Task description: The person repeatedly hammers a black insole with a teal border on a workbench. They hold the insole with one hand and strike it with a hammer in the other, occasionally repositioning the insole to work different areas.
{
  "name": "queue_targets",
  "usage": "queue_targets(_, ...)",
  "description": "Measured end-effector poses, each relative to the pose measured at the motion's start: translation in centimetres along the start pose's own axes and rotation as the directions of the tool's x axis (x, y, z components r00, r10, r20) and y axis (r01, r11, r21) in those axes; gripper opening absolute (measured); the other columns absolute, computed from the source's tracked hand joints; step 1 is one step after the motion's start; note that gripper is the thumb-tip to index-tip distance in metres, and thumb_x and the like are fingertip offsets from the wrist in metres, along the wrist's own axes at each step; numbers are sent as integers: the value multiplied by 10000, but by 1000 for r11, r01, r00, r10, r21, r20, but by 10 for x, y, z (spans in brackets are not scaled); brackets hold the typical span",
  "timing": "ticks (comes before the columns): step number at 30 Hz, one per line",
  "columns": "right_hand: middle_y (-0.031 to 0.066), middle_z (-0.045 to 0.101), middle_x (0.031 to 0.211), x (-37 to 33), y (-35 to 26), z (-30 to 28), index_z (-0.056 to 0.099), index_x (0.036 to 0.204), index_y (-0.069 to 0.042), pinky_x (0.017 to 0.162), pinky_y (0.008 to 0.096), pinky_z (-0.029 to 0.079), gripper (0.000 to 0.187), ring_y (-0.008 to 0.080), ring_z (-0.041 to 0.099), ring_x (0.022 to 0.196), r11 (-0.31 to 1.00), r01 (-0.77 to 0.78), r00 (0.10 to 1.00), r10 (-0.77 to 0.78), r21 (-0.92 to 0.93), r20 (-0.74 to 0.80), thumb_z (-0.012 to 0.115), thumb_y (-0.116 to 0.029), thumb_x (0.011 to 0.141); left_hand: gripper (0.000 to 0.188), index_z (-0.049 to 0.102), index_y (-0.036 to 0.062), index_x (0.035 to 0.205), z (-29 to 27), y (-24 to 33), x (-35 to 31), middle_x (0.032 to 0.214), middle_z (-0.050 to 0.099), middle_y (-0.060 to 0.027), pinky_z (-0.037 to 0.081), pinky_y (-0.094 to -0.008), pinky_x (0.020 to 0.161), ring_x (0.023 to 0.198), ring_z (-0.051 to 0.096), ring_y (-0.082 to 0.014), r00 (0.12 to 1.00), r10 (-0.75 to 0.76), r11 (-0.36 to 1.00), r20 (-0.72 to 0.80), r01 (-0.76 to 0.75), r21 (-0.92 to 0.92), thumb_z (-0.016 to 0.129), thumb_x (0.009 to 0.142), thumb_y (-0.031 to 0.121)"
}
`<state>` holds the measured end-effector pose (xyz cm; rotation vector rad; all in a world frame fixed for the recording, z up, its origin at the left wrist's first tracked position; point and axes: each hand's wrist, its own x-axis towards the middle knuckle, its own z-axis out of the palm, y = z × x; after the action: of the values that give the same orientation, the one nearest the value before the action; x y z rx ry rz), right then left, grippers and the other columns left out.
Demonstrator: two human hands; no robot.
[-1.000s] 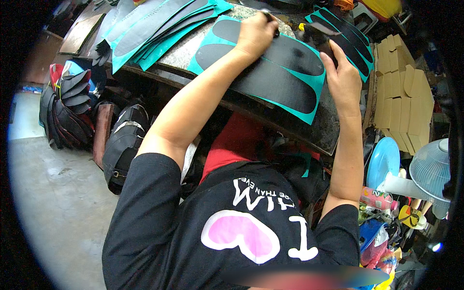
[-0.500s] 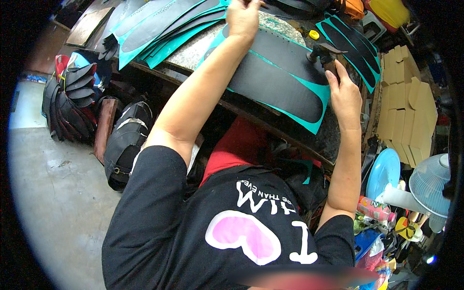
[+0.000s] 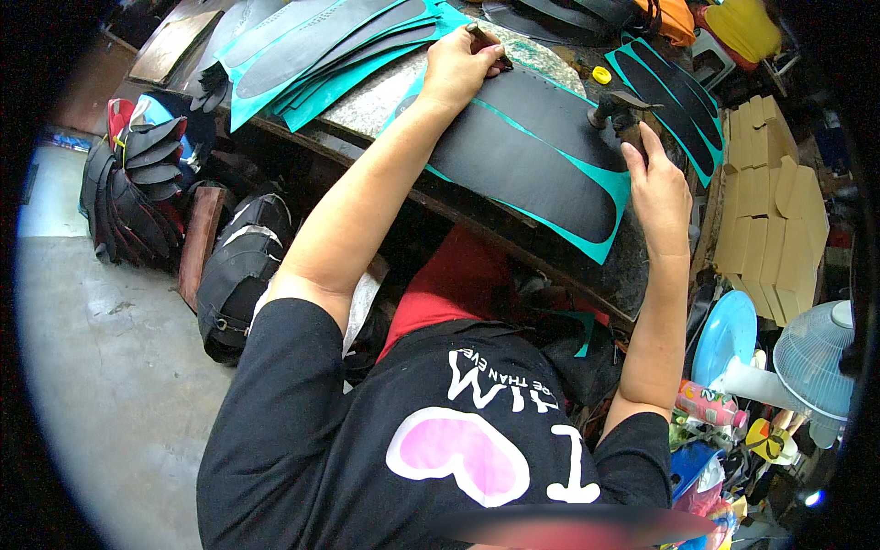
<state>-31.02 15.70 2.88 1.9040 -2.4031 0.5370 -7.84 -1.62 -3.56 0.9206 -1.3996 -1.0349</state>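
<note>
Close to the far edge of a teal sheet with long black sole-shaped panels, my left hand pinches a short dark punch-like tool. The tool's lower end meets or nearly meets the black panel, beside a row of small marks. My right hand is closed round a hammer, whose dark head is raised over the sheet's right end. Under the sheet's far side shows a pale, worn stone slab.
Similar teal and black sheets lie stacked at the left, others at the right. A yellow ring rests behind the hammer. Folded cardboard and a fan stand at the right; bundled black pieces sit at the left.
My left hand has come nearer to me, and the dark tool now shows at the sheet's far edge. The hammer stays raised in my right hand, nearly in place.
</note>
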Motion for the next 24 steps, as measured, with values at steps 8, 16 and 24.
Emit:
queue_targets(8,223,698,999,0,-2,0,555,1327,-173,827,516,519,450,416,664,964,1000,6,1000,-6,-20,-1,484,-457,986,201,644,-13,1031,1,25,-4,963,713,-145,594,-304,720,781,707,-189,934,-203,923,295,283,-260,678,907,141)
queue_targets(16,212,703,989,-1,-4,-3,557,1324,-166,819,513,522,447,410,669,950,999,1,1000,-1,-45,10,482,-452,989,81,600,26,934,8,6,28,859,645,-56,507,-261,653,735,615,-127,965,180,970,-189,-206,-129,611,935,106)
queue_targets(24,207,706,979,-2,-5,-2,561,1319,-162,804,508,527,447,405,674,930,999,3,1000,-3,-44,-7,489,-452,986,112,660,-18,959,-2,2,4,811,701,-80,573,-235,619,688,686,-114,999,-25,999,43,23,28,684,888,64)
